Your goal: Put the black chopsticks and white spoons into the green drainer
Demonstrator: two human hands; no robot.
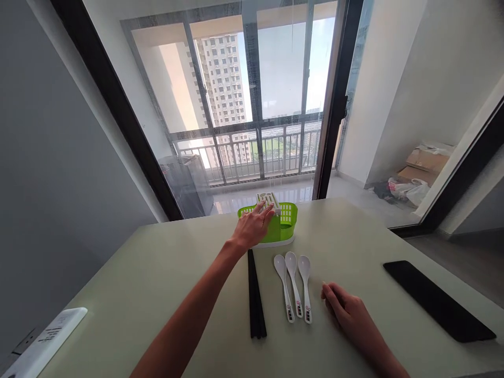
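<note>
My left hand (254,227) reaches forward to a green utensil holder (289,228). Its fingers are stretched out and apart, touching or just over the white slotted top (271,199); exact contact is hard to see. The hand and wrist cover part of the holder's front left. Black chopsticks (256,299) lie lengthwise on the table below that hand. Beside them are three white spoons (292,278), bowls pointing away from me and printed handles toward me. To the right of the spoons, my right hand (343,307) rests on the table with fingers curled in, nothing visible in it.
A long black flat object (439,300) lies on the right of the pale table (177,278). At the left edge is a white power strip or similar device (59,336). A glass sliding door (244,105) stands behind the table, with cardboard boxes (427,163) beyond it.
</note>
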